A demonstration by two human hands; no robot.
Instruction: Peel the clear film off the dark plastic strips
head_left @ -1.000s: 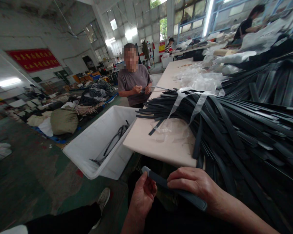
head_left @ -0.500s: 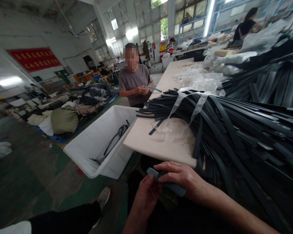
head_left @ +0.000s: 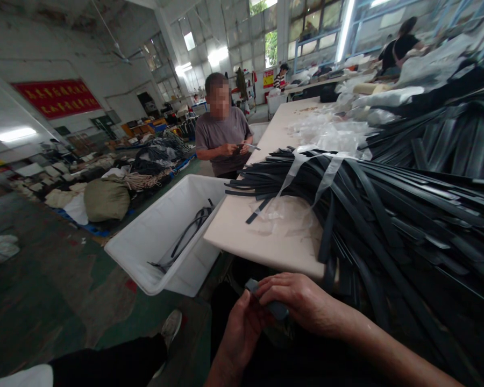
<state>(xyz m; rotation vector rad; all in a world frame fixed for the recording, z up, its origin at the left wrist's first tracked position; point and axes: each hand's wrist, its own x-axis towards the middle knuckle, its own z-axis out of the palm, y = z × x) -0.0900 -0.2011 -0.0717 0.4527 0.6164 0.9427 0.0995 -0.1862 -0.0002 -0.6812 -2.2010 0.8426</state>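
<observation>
A short dark grey strap [head_left: 278, 309] is held low in front of me, just off the near end of the table. My left hand [head_left: 241, 329] pinches its left end between thumb and fingers. Laid over the strap from above, my right hand [head_left: 303, 299] has its fingers curled onto it and covers its middle. Both ends of the strap peek out past my fingers. Beyond my hands, a thick bundle of long black straps [head_left: 367, 199] lies across the table [head_left: 262, 239], bound with clear plastic film [head_left: 326, 180].
A white plastic bin [head_left: 135, 244] with several dark strips inside stands left of the table. A co-worker [head_left: 225, 131] across the table handles a thin strip. Clear plastic bags [head_left: 334, 131] lie behind the bundle. Heaped sacks [head_left: 107, 199] cover the floor at left.
My right hand has closed further over the strap, and less of the strap's right end shows. The co-worker's hands and strip have shifted slightly.
</observation>
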